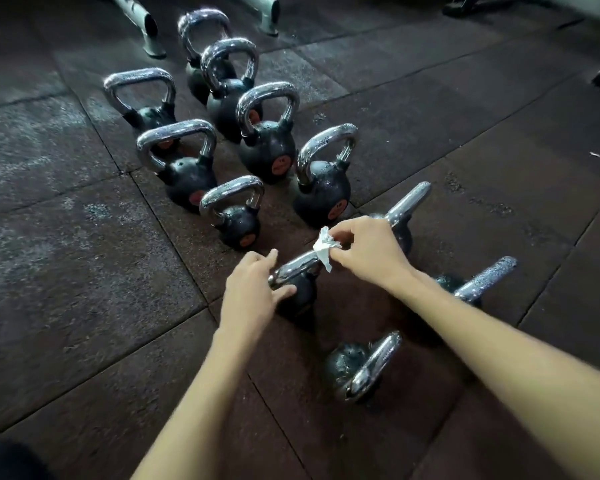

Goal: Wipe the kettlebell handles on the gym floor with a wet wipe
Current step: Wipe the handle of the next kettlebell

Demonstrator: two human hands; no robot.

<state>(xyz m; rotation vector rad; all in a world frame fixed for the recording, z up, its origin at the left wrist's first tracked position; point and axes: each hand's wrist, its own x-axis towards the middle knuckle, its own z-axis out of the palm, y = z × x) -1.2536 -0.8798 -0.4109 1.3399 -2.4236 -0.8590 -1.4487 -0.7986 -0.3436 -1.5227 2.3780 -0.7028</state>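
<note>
Seen from the head camera, just below the centre of the frame, the left hand (pixel 253 296) grips the near end of a kettlebell's (pixel 302 299) chrome handle (pixel 291 270) — thumb under the bar, fingers (pixel 271 257) curled over it. The right hand (pixel 368 251) pinches a crumpled white wet wipe (pixel 324 249) between thumb and fingertips, draped over the far part of that same handle. Other kettlebells (pixel 267 150) stand clustered on the dark rubber floor (pixel 84 271) toward the upper centre — three more sit at right and lower centre.

Bare: left hand (pixel 253 292), right hand (pixel 368 252), left forearm (pixel 194 393), right forearm (pixel 499 341).
</note>
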